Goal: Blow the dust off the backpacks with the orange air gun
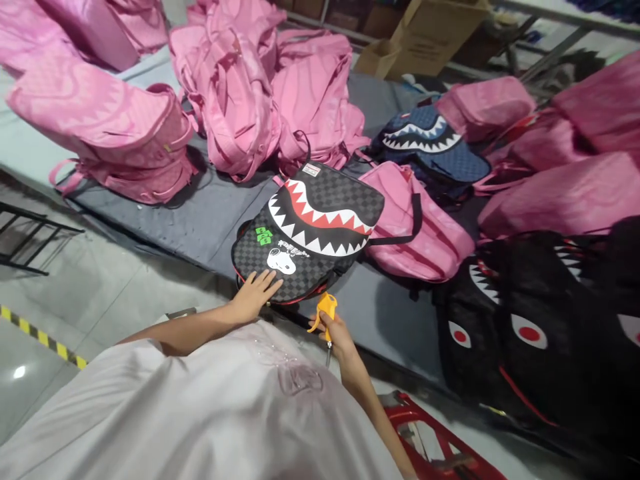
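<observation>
A dark checkered backpack (320, 220) with a red-and-white shark mouth, a green patch and a white cartoon head lies at the table's near edge. My left hand (255, 295) rests flat on its lower left part, fingers spread. Just beyond its lower right edge, my right hand (336, 331) is wrapped round a yellow air blow gun (327, 307). The gun points up and its trigger faces left. A thin metal fitting shows below my grip; the rest of the line is hidden by my arm and clothing.
Pink backpacks (235, 100) crowd the table's far side, and another pink backpack (415, 223) touches the checkered one. A blue shark backpack (425, 143) lies behind. Black backpacks (510, 320) are heaped at right. Below stands a red plastic stool (435, 433); a cardboard box (435, 37) is at the back.
</observation>
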Motion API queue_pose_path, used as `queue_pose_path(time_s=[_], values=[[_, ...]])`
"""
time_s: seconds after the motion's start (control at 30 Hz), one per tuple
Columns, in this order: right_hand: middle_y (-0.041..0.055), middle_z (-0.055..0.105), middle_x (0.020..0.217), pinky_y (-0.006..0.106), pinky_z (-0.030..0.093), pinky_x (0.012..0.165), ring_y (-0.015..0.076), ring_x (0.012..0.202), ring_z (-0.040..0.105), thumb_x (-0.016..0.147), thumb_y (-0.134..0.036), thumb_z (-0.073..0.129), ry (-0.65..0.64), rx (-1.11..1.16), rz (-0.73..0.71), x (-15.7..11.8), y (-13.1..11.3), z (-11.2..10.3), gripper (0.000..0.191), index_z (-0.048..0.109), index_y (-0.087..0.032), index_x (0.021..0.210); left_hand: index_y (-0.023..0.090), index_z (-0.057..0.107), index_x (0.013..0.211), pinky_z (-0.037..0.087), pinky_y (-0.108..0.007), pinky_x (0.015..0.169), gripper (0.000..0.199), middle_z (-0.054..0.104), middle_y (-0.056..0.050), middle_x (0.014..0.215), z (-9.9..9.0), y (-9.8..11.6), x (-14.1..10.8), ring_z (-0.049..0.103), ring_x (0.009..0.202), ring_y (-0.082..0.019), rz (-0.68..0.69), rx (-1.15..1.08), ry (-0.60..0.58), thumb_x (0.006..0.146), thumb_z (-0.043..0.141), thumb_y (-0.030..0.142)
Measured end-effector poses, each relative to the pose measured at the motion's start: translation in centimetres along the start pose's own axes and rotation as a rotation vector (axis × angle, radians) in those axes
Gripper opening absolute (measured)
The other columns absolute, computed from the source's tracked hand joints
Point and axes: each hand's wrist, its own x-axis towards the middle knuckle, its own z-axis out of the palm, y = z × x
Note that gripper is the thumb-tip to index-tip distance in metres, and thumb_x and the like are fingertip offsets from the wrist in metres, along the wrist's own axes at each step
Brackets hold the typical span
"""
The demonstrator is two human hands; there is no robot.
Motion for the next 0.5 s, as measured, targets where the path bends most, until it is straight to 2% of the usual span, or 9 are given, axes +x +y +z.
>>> queue_pose_path(time_s=[0.1, 0.23, 0.37, 0.5], values=[[0.0052, 0.072, 0.082, 0.019, 0.031, 0.038, 0.0214, 0.072, 0.071, 0.080, -0.029, 0.065, -0.011, -0.015, -0.018, 0.3, -0.4, 0.4, 0.024, 0.054, -0.024, 0.100, 0.017, 0.031, 0.154, 0.022, -0.049, 0.118, 0.070, 0.031, -0.017, 0.159, 1.0, -0.9, -1.3, 0.028, 0.147, -0.031, -0.084, -0.002, 0.078, 0.088, 0.053, 0.014], [0.0051, 0.073, 0.084, 0.022, 0.033, 0.038, 0.0226, 0.073, 0.071, 0.080, -0.031, 0.067, -0.020, -0.039, -0.066, 0.2, -0.8, 0.7, 0.024, 0.054, -0.025, 0.099, 0.016, 0.035, 0.152, 0.023, -0.048, 0.118, 0.068, 0.033, -0.017, 0.158, 1.4, -0.6, -1.4, 0.030, 0.146, -0.032, -0.120, -0.048, 0.139, 0.088, 0.059, 0.020], [0.0051, 0.072, 0.081, 0.019, 0.031, 0.037, 0.0212, 0.069, 0.071, 0.079, -0.031, 0.066, -0.027, -0.041, -0.048, 0.2, -1.2, 1.0, 0.026, 0.053, -0.023, 0.100, 0.018, 0.038, 0.151, 0.030, -0.048, 0.113, 0.073, 0.034, -0.017, 0.158, 0.9, -1.5, -0.2, 0.033, 0.144, -0.034, -0.151, -0.102, 0.158, 0.084, 0.067, 0.028], [0.0039, 0.071, 0.078, 0.016, 0.028, 0.036, 0.0201, 0.067, 0.071, 0.076, -0.037, 0.069, -0.034, -0.011, -0.149, -1.8, -1.6, 0.8, 0.032, 0.053, -0.023, 0.100, 0.021, 0.037, 0.152, 0.032, -0.046, 0.112, 0.083, 0.034, -0.015, 0.158, 0.0, -2.4, 0.3, 0.031, 0.146, -0.034, -0.099, -0.132, 0.198, 0.079, 0.073, 0.037]])
